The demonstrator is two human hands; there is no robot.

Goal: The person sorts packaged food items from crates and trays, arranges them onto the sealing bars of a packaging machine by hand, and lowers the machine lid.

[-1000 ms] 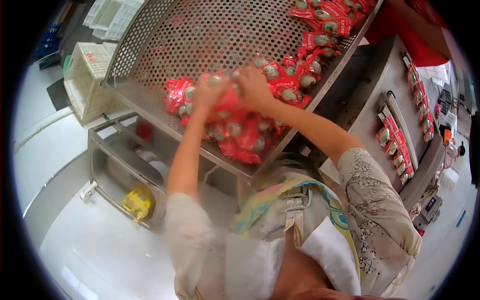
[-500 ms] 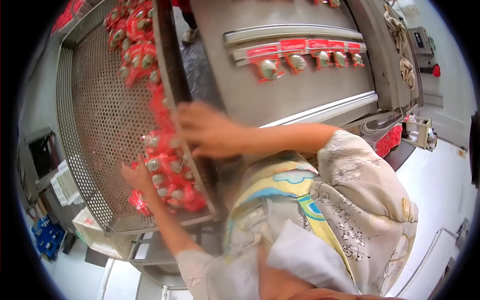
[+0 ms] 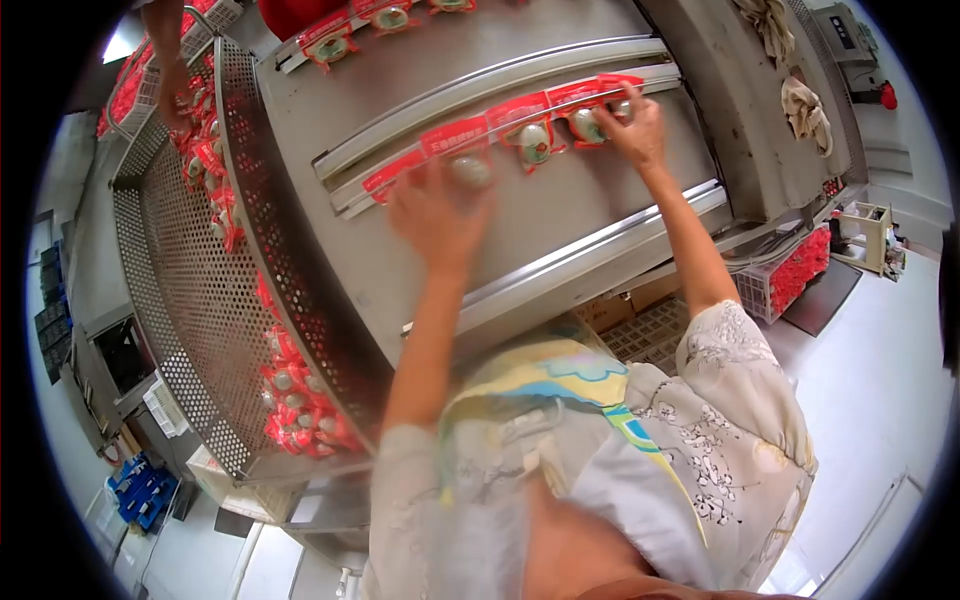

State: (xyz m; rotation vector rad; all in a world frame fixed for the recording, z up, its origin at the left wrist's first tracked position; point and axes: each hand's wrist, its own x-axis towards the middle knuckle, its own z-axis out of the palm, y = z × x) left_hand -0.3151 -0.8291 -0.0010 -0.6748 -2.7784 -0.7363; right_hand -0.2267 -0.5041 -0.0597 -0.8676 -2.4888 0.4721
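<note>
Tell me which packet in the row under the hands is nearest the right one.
The rightmost packet: the right hand's fingers are at it; the others lie farther left.

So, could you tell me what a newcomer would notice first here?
Probably the row of red packets across the steel table, with the left hand blurred at one end and the right hand at the other. Next, the piled packets in the metal tray on the left.

The bags (image 3: 534, 137) are red; the crates (image 3: 145, 492) are blue.
</note>
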